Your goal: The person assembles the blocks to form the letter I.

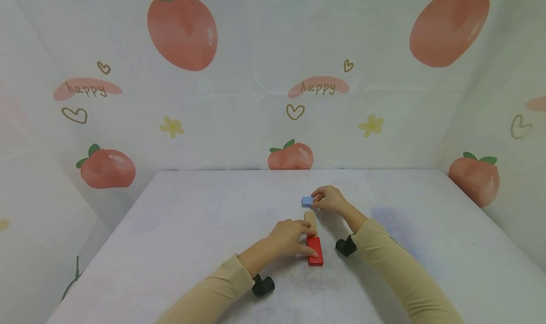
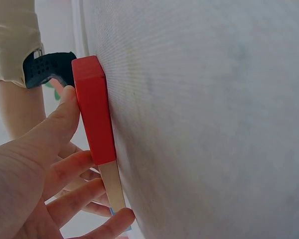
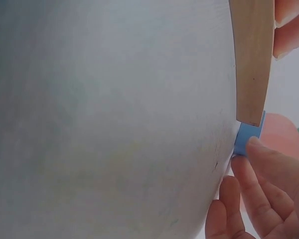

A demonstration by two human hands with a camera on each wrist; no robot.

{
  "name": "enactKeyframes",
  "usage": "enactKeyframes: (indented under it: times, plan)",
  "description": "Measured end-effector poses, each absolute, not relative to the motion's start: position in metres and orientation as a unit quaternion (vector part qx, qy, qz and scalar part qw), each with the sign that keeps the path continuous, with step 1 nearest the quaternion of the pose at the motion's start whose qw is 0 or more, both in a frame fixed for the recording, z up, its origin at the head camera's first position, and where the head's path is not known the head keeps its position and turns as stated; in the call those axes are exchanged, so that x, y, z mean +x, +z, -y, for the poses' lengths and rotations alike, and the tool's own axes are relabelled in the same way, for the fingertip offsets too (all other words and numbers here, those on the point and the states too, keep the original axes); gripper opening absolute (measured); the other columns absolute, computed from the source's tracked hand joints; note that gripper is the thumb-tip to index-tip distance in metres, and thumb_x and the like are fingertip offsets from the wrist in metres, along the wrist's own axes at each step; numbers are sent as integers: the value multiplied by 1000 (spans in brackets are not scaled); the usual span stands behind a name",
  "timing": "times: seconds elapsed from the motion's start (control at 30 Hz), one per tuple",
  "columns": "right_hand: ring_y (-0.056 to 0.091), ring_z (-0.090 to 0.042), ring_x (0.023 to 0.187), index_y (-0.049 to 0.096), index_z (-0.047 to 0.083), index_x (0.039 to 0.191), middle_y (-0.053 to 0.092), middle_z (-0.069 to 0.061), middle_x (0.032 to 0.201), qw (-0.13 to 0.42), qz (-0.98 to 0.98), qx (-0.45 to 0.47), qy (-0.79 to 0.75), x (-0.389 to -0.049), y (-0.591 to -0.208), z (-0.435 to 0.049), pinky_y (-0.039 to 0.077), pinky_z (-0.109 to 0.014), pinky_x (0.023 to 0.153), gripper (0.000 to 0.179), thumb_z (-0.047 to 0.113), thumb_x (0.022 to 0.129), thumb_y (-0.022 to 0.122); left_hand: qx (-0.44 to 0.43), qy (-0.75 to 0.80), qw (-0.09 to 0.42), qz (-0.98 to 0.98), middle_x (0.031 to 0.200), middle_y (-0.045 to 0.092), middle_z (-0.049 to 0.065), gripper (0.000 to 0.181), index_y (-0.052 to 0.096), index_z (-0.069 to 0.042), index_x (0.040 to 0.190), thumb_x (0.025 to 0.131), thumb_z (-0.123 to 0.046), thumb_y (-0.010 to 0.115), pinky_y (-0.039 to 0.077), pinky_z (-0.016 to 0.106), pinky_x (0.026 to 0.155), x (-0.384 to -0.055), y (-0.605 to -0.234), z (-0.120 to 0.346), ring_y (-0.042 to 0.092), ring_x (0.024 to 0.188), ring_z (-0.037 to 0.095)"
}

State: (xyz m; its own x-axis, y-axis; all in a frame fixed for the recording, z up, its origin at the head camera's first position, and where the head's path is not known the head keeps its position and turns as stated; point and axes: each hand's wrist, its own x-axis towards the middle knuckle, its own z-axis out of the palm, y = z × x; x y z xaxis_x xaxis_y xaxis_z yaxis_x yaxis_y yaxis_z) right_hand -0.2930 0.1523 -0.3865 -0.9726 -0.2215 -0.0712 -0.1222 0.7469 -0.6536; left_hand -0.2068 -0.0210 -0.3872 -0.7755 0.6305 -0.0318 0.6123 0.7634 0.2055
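A red rectangular block (image 1: pixel 315 252) lies end to end with a plain wooden block (image 1: pixel 311 218) on the white table. My left hand (image 1: pixel 290 238) rests over both, thumb at the red one and fingers spread along the wooden one. In the left wrist view the thumb tip meets the edge of the red block (image 2: pixel 93 109). Beyond the far end of the wooden block sits a small blue block (image 1: pixel 307 202). My right hand (image 1: pixel 331 200) pinches its right side; the right wrist view shows the thumb on the blue block (image 3: pixel 246 139) and the index fingertip at its end.
The white table (image 1: pixel 204 201) runs back to a fabric backdrop (image 1: pixel 247 77) printed with fruit, hearts and flowers. Black wrist-worn devices hang below the left (image 1: pixel 263 286) and right (image 1: pixel 346 246) sleeves, close over the table.
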Motion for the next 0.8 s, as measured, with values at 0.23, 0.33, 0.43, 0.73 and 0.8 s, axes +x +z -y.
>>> enactKeyframes:
  times: [0.23,0.33,0.43,0.73,0.8]
  plan:
    - [58,-14,72,64,-5,106,69,-17,90,66,-931,-98,-346,-295,-388,-154,45,-21,61,29,5,80,68,335,100,42,-936,130,59,-2,51,65,-26,120,76,-51,70,47,32,93,-207,-387,21,59,115,19]
    - [58,-14,72,64,-6,107,69,-17,91,67,-931,-100,-345,-295,-388,-154,45,-21,62,29,5,80,68,335,99,43,-936,131,59,-2,51,64,-26,121,76,-51,70,47,32,93,-207,-387,21,59,115,20]
    - [58,-14,72,63,-6,107,69,-17,91,70,-931,-100,-345,-294,-387,-154,47,-22,63,29,6,80,67,333,99,45,-937,131,58,-2,51,64,-26,121,77,-51,69,47,32,94,-207,-387,21,58,116,20]
    - [60,-17,74,63,-5,108,69,-18,93,77,-929,-95,-349,-293,-385,-153,49,-25,65,31,7,80,68,331,101,49,-937,131,58,-2,52,64,-26,121,76,-51,70,46,32,94,-207,-387,21,58,116,19]
    - [61,-18,74,64,-4,108,69,-16,92,81,-927,-96,-354,-296,-388,-155,50,-27,67,31,9,80,69,331,100,50,-937,131,58,-2,52,64,-26,121,76,-51,70,46,32,94,-207,-387,21,58,115,20]
